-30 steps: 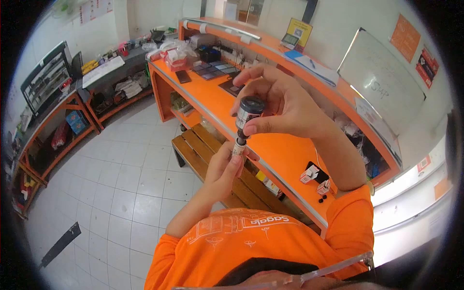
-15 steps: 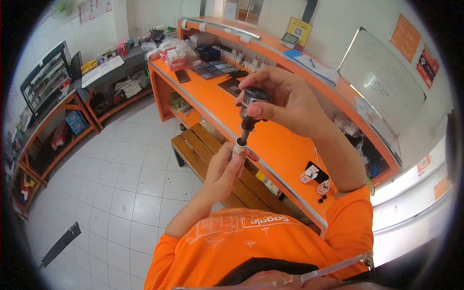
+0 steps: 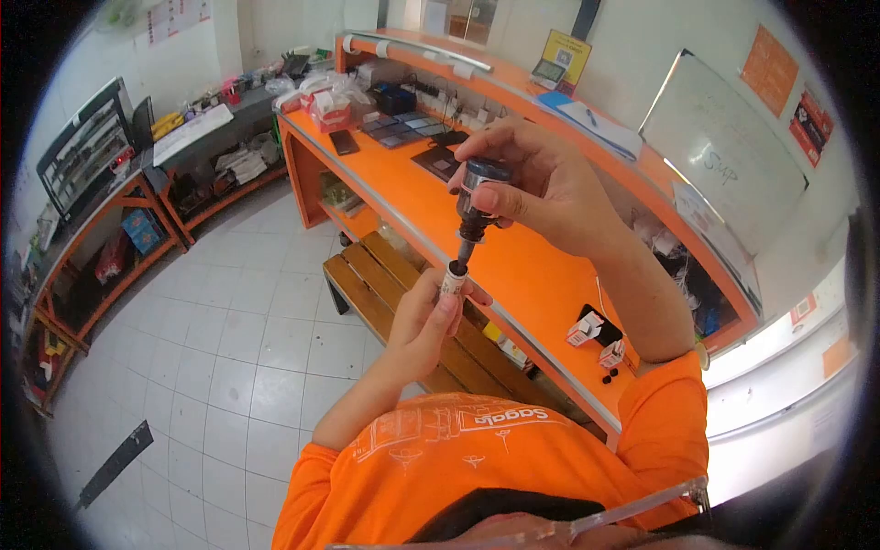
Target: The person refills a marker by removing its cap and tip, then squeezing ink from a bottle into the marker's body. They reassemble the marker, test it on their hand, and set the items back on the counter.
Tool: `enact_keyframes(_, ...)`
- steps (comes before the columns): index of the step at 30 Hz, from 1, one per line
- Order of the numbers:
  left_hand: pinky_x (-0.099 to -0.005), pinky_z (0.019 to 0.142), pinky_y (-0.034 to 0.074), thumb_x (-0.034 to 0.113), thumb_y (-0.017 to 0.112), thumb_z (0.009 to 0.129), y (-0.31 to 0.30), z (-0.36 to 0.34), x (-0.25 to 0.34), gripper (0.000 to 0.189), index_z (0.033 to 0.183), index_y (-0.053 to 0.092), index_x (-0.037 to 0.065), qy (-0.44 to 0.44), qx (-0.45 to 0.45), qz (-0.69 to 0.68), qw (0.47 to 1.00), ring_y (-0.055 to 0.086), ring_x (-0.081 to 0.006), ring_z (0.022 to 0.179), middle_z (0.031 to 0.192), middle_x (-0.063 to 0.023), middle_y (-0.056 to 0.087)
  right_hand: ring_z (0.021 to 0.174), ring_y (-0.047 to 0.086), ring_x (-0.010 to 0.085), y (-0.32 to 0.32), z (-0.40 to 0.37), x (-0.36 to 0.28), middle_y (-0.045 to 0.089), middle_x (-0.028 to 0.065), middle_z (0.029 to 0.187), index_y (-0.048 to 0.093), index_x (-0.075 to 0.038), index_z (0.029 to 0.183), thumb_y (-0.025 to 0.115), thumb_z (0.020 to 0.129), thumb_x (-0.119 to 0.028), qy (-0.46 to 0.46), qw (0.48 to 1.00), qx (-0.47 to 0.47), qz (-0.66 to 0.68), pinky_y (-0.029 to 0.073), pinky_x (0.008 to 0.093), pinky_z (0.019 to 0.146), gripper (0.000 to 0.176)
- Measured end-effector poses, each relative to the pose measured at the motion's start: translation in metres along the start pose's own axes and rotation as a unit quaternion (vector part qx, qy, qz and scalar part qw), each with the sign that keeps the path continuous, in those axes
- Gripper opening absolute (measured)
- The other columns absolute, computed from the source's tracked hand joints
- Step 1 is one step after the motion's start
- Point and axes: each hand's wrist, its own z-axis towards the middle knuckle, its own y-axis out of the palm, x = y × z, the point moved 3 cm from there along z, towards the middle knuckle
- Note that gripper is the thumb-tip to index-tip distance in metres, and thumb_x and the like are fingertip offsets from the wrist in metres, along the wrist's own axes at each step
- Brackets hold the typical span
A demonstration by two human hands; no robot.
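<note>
My right hand (image 3: 555, 197) grips a dark bottle (image 3: 478, 197) turned upside down, its base up and its narrow nozzle pointing down. Below it, my left hand (image 3: 423, 321) closes around a small bottle with a white label (image 3: 453, 280), held roughly upright with a slight tilt. The dark nozzle tip meets the mouth of the small bottle; how far it reaches inside is hidden. On the orange counter by my right elbow stand two small white-and-red boxes (image 3: 584, 330), with a few little black caps (image 3: 610, 376) beside them.
The orange counter (image 3: 527, 275) runs along my front, with a wooden slatted bench (image 3: 385, 275) below its edge. A black phone (image 3: 600, 327) lies behind the small boxes. Farther left on the counter are another phone (image 3: 344, 142), dark flat panels (image 3: 403, 130) and plastic bags.
The dark bottle has risen slightly in my right hand and shifted a little in tilt. My left hand and the small bottle stay almost in place.
</note>
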Motion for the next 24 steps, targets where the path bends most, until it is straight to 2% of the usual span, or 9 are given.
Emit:
enact_keyframes(4, -0.0176, 0.05, 0.032, 0.026, 0.036, 0.092, 0.0, 0.0, -0.001, 0.026, 0.101, 0.046, 0.003, 0.017, -0.005, -0.006, 1.0, 0.037, -0.0049, 0.054, 0.09, -0.0114, 0.059, 0.078, 0.056, 0.0115, 0.001, -0.001, -0.003, 0.055, 0.0054, 0.088, 0.049, 0.001, 0.1, 0.07, 0.075, -0.022, -0.011, 0.999, -0.014, 0.027, 0.048, 0.0247, 0.067, 0.04)
enact_keyframes(9, -0.0178, 0.051, 0.033, 0.026, 0.036, 0.092, 0.001, -0.001, 0.002, 0.026, 0.101, 0.046, 0.003, 0.008, -0.004, -0.006, 1.0, 0.038, -0.0049, 0.055, 0.09, -0.0116, 0.059, 0.083, 0.054, 0.0109, -0.001, -0.001, -0.007, 0.054, 0.0063, 0.091, 0.049, 0.002, 0.101, 0.07, 0.074, -0.022, -0.009, 1.0, 0.002, -0.003, 0.047, 0.0255, 0.073, 0.041)
enact_keyframes(24, -0.0177, 0.05, 0.033, 0.025, 0.037, 0.092, 0.001, -0.005, 0.002, 0.025, 0.1, 0.045, 0.003, 0.0, -0.009, -0.007, 1.0, 0.037, -0.0048, 0.054, 0.091, -0.0114, 0.059, 0.079, 0.056, 0.0107, 0.003, -0.003, -0.016, 0.055, 0.0056, 0.088, 0.05, 0.001, 0.101, 0.07, 0.075, -0.018, -0.04, 0.999, 0.028, -0.016, 0.048, 0.0235, 0.069, 0.038)
